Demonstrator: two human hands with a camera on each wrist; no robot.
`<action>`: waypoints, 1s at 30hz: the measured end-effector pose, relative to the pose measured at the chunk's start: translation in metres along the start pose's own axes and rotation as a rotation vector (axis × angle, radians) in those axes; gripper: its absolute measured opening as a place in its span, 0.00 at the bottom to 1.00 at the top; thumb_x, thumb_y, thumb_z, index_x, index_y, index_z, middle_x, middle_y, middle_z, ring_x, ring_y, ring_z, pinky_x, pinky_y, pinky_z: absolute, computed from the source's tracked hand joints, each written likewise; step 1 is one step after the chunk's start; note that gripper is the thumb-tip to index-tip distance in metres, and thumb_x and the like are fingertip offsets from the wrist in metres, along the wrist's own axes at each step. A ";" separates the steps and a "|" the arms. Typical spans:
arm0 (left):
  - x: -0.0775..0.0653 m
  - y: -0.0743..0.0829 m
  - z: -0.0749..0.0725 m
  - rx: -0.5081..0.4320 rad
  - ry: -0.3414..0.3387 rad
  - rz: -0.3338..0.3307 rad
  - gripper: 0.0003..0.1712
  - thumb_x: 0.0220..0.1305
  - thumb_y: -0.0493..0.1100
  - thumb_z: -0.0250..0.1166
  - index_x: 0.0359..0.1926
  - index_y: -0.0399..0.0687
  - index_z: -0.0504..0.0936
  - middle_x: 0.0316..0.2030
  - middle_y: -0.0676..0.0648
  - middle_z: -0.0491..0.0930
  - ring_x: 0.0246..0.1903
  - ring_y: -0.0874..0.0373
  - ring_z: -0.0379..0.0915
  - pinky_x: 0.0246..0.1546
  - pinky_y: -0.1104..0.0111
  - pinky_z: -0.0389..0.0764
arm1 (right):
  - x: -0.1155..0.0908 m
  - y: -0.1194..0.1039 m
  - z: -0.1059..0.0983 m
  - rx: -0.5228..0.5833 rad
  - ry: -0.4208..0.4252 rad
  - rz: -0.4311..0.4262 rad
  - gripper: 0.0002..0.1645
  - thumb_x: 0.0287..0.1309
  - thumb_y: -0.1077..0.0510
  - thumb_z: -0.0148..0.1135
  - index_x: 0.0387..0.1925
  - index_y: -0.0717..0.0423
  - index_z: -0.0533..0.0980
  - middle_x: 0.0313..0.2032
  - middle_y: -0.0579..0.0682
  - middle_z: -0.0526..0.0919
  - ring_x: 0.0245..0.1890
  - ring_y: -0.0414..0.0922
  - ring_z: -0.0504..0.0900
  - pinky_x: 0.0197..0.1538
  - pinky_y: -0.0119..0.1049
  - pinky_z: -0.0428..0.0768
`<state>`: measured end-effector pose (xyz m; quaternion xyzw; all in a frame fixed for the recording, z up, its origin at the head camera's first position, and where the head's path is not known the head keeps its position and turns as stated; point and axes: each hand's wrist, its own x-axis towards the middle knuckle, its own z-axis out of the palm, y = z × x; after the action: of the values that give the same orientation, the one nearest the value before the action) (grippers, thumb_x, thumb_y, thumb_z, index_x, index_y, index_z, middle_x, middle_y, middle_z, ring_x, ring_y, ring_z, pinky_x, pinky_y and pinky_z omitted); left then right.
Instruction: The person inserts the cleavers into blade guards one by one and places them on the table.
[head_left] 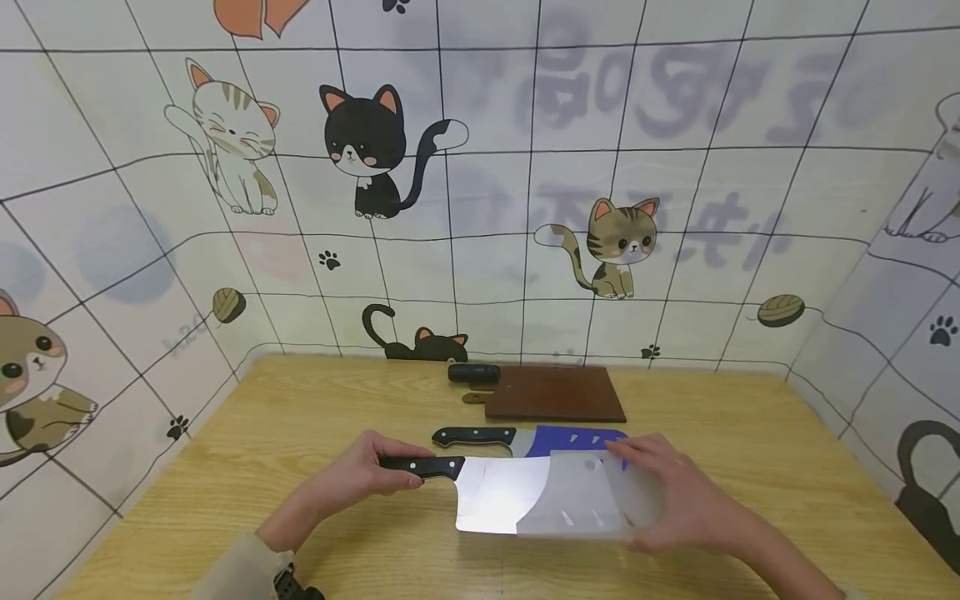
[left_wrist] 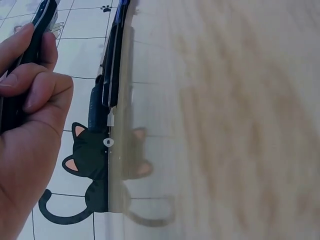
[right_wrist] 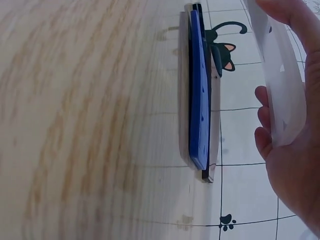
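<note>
A cleaver (head_left: 495,493) with a bare, shiny blade near the handle is held level above the table. My left hand (head_left: 363,468) grips its black riveted handle (head_left: 442,467), fingers curled round it in the left wrist view. Over the blade's far part sits a translucent white sheath (head_left: 573,510). My right hand (head_left: 686,504) holds the sheath's right end between thumb and fingers, as the right wrist view also shows. Just behind lies another knife with a black handle (head_left: 476,436) and a blue sheath (head_left: 577,437), partly hidden by the cleaver.
Farther back on the wooden table (head_left: 360,392) lie a brown cutting board (head_left: 558,393) with a small handle and a dark cylindrical object (head_left: 472,374) at its left. A cat-patterned, grid-lined wall covering (head_left: 480,192) rises behind the table and along both sides.
</note>
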<state>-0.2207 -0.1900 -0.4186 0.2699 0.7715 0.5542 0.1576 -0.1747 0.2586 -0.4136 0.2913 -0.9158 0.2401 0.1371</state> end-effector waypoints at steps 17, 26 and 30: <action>0.001 0.007 0.016 0.013 0.018 -0.042 0.20 0.63 0.38 0.73 0.56 0.41 0.87 0.42 0.45 0.86 0.33 0.61 0.72 0.31 0.73 0.71 | 0.001 -0.016 0.007 -0.013 -0.010 0.029 0.60 0.20 0.37 0.88 0.63 0.51 0.79 0.58 0.47 0.78 0.54 0.47 0.75 0.49 0.53 0.79; 0.008 0.010 0.022 0.052 -0.056 -0.010 0.19 0.63 0.37 0.72 0.55 0.42 0.87 0.36 0.49 0.84 0.26 0.63 0.65 0.27 0.73 0.67 | -0.003 -0.019 0.009 0.024 -0.074 -0.005 0.59 0.22 0.32 0.86 0.63 0.47 0.79 0.57 0.42 0.78 0.55 0.45 0.75 0.49 0.55 0.78; 0.014 0.013 0.032 0.015 -0.041 -0.036 0.18 0.64 0.38 0.72 0.55 0.42 0.87 0.27 0.52 0.78 0.21 0.64 0.60 0.23 0.73 0.64 | 0.000 -0.023 0.016 0.013 -0.019 -0.013 0.61 0.22 0.32 0.85 0.65 0.51 0.78 0.58 0.45 0.78 0.56 0.48 0.75 0.51 0.58 0.78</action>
<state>-0.2120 -0.1540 -0.4163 0.2686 0.7771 0.5397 0.1810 -0.1626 0.2344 -0.4189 0.3002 -0.9137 0.2422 0.1280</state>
